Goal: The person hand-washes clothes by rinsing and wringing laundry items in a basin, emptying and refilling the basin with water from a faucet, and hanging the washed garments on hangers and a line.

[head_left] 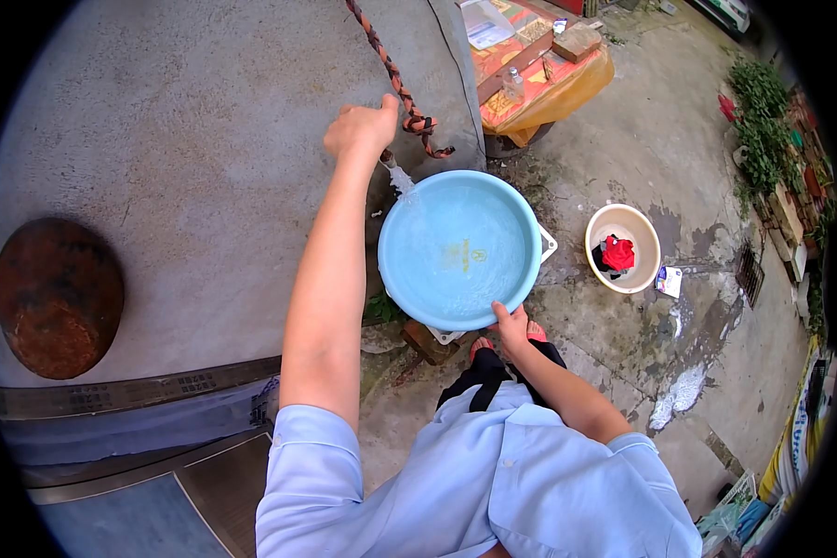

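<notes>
My left hand (363, 130) is closed at the tap (387, 157) on the wall; its fingers hide the upper part of the tap. Water runs from the spout into a light blue plastic basin (460, 214), which holds clear water over a yellowish print on its bottom. My right hand (510, 325) grips the basin's near rim, thumb over the edge. Under the basin, corners of a white stand (549, 244) show. A braided rope (391, 74) with a knotted end hangs just beyond my left hand.
A cream basin (648, 224) with red and dark cloth inside stands on the wet concrete, beside a small white-and-purple packet (669, 281). A cloth-covered table (530, 98) is at the back. A rusty wok-shaped pan (58, 298) hangs left. Foam (681, 395) lies on the ground.
</notes>
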Available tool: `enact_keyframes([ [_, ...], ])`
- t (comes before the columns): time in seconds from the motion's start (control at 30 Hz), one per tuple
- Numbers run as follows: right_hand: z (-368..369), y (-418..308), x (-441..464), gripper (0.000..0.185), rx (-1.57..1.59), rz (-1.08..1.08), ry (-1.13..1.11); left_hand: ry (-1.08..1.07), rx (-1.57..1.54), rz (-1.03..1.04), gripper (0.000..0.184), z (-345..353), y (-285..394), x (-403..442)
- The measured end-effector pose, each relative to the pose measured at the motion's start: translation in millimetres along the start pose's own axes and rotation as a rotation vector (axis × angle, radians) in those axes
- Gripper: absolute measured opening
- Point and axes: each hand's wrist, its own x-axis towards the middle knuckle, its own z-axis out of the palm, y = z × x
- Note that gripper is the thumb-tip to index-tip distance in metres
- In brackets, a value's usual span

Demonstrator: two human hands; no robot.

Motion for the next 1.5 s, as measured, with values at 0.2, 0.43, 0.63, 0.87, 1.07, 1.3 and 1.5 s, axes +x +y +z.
enact_keyframes([
  [0.2,-1,1,2,0.034,-0.021,0.005,-0.001,-0.001,-0.029,-0.004,0.076,-2,-1,-2],
  [0.43,0,-3,0,0.036,-0.012,0.039,0.003,-0.029,-0.086,-0.045,0.083,-3,-1,-12],
  [0.63,-4,4,1,0.034,-0.046,0.006,-0.016,-0.038,-0.245,0.128,0.069,0,-29,-18],
  [0.87,-7,9,5,0.033,-0.014,0.008,-0.009,-0.040,-0.381,0.451,0.056,3,-65,-7],
  [1.07,-2,2,-2,0.033,0.023,-0.013,0.007,0.028,-1.213,0.705,0.027,45,-94,-2],
  [1.3,0,22,-3,0.035,-0.046,-0.099,0.083,-0.101,-0.122,0.184,0.049,257,-152,63],
  [1.5,1,11,-6,0.038,-0.026,0.006,0.059,-0.273,-0.554,0.293,0.042,334,-164,90],
])
